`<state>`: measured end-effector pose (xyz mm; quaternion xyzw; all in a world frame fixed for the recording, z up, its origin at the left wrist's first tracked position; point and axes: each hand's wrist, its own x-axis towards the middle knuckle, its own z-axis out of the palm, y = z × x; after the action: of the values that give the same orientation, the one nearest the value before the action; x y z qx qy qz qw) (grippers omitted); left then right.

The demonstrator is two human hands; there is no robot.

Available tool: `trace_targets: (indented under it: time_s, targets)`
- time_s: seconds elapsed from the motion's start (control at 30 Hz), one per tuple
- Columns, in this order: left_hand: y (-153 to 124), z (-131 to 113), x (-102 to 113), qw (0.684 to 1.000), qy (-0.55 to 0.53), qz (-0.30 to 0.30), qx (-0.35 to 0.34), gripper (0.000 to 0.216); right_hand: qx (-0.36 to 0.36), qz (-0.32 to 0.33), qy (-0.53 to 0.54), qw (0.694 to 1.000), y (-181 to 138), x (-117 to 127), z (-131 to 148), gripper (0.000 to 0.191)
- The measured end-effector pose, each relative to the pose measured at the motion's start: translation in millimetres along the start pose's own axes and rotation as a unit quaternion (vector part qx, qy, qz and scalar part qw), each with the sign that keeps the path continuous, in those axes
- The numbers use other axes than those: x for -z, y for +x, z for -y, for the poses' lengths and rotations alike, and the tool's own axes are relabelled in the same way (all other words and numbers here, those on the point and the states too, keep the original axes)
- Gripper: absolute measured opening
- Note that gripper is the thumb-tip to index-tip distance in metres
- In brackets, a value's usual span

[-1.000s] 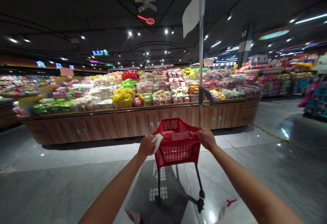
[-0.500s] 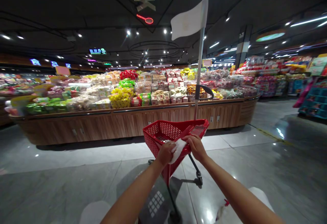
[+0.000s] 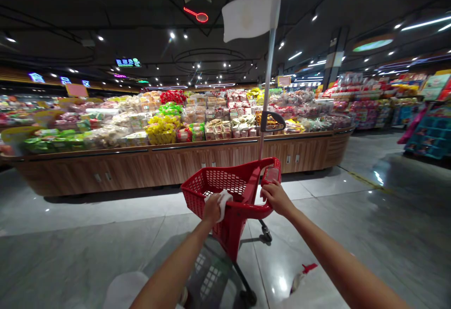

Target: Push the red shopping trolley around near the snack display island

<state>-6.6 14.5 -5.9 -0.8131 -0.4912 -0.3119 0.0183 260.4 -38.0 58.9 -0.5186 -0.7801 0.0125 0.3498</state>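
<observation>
A small red shopping cart stands on the grey floor in front of me, turned to the left. A thin pole rises from its right side with a white flag on top. My left hand is closed on the cart's near rim with a white cloth in its fingers. My right hand is wrapped round the red handle at the cart's right end. The basket looks empty from here.
A long wooden display island piled with packaged snacks runs across ahead. More stocked shelves stand at the right, with blue crates at the far right. Polished floor tiles spread around the cart.
The cart has swung to the left, from facing straight ahead to angled. My hands moved closer together on its rim, then apart a little. The flag turned broadside to me.
</observation>
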Motion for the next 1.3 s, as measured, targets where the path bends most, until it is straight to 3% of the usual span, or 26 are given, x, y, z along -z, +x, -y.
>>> trace_targets:
  time_s: [0.07,0.17,0.3,0.37,0.47,0.57,0.67,0.73,0.93,1.0,1.07,1.13,1.3]
  targets:
    - [-1,-25,-4,0.999,-0.034,-0.022,0.031,0.035,-0.018,0.036,-0.068,0.997,-1,-5,17,0.040]
    - [-5,-64,-4,0.996,-0.074,-0.042,0.019,0.032,-0.049,0.048,-0.178,0.982,-10,-19,46,0.034]
    - [-13,-83,-3,0.996,-0.087,-0.027,-0.024,0.031,-0.050,-0.006,-0.262,0.964,-27,-26,58,0.030]
    - [-15,-73,-6,0.995,-0.090,-0.011,-0.052,0.031,-0.007,-0.056,-0.279,0.959,-34,-21,50,0.035]
    - [-19,-41,-12,0.995,-0.079,-0.003,-0.059,0.031,0.043,-0.109,-0.295,0.948,-42,-12,32,0.040]
    - [-22,-5,-16,0.999,-0.041,-0.004,-0.013,0.029,0.060,-0.143,-0.299,0.942,-43,-7,16,0.041]
    - [-21,3,-18,0.999,-0.004,0.007,0.034,0.033,0.050,-0.174,-0.301,0.936,-37,-7,2,0.040]
    - [-13,-16,-23,0.999,-0.010,0.011,0.042,0.036,0.043,-0.191,-0.308,0.931,-29,-9,-6,0.039]
    - [26,-120,-42,0.997,-0.057,-0.039,0.022,0.034,0.044,-0.190,-0.320,0.927,-7,-17,-19,0.034]
    - [34,-135,-44,0.998,-0.034,-0.038,0.026,0.032,0.040,-0.184,-0.316,0.930,-3,-18,-20,0.034]
    - [36,-130,-43,0.999,-0.018,-0.022,0.026,0.031,0.037,-0.179,-0.311,0.933,0,-20,-20,0.033]
    - [32,-108,-42,0.999,-0.013,-0.003,0.031,0.031,0.039,-0.176,-0.309,0.934,2,-20,-21,0.033]
    - [10,-15,-26,0.993,0.058,0.046,0.097,0.033,0.051,-0.202,-0.312,0.927,5,-23,-26,0.034]
